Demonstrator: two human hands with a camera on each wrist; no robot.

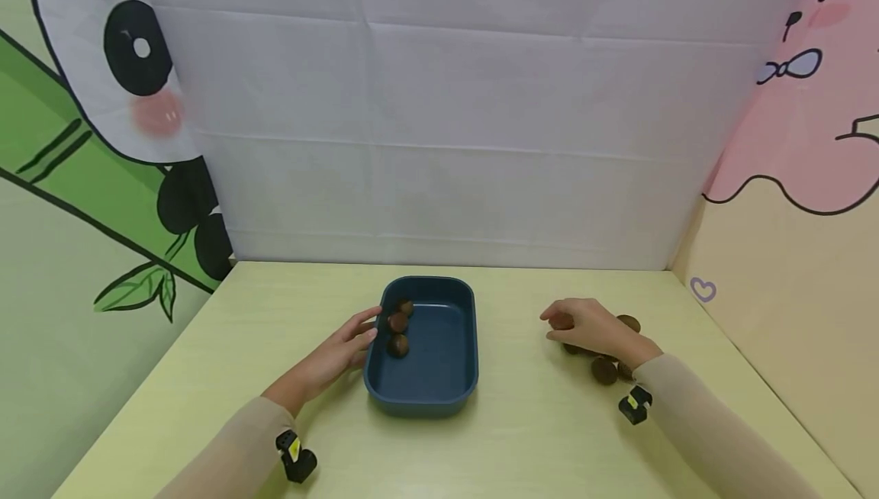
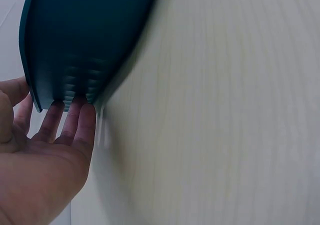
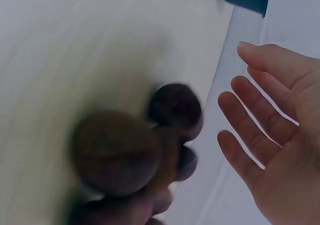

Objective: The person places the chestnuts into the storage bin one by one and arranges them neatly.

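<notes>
A dark blue rectangular box (image 1: 422,409) stands on the table. Inside it, three round brown balls (image 1: 397,345), chestnut-like in look, lie along the left wall. My left hand (image 1: 330,365) is at the box's left side, its fairly straight fingers touching the outer wall in the left wrist view. To the right of the box, my right hand (image 1: 594,327) hovers over a cluster of several similar brown balls (image 1: 604,371), partly hiding them. The right wrist view shows its loosely bent fingers (image 3: 245,122) apart from the balls, with nothing between them.
The pale yellow table (image 1: 515,438) runs up to a white cloth backdrop (image 1: 446,102). Printed side walls stand left and right, with the right wall (image 1: 790,316) beyond the ball cluster. Small black devices are strapped at both wrists.
</notes>
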